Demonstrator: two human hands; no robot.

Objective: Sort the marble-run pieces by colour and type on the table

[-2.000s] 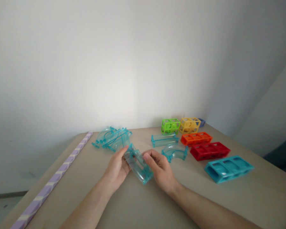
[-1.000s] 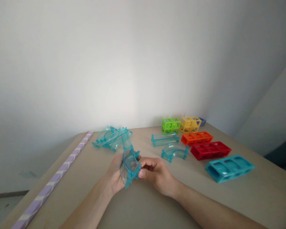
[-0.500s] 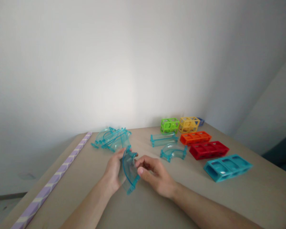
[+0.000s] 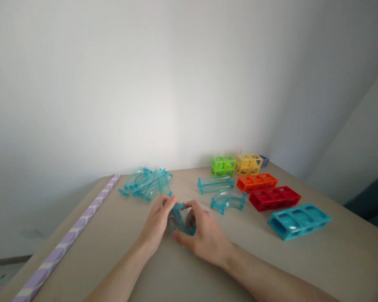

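Between my two hands is a curved clear-teal plastic track piece [image 4: 178,221], partly covered by fingers. My left hand [image 4: 156,224] grips its left end, thumb on top. My right hand [image 4: 207,235] curls round the right side, with the thumb low and the fingers behind. Just beyond my right hand, another curved track piece [image 4: 228,199] lies on the table, with a straight track piece [image 4: 216,184] behind it. A pile of similar clear-teal pieces [image 4: 149,183] lies past my left hand.
On the right stand hollow block frames: teal [image 4: 299,220], red [image 4: 275,198], orange [image 4: 257,182], yellow [image 4: 248,163], green [image 4: 223,165] and a blue one [image 4: 264,160] at the back. A purple-and-white strip [image 4: 72,235] runs along the table's left side. The wall [image 4: 176,84] borders the far edge.
The curved piece has been turned from upright to lying flatter. My right hand has moved from touching its edge to wrapping round it, and my left thumb now rests on top.
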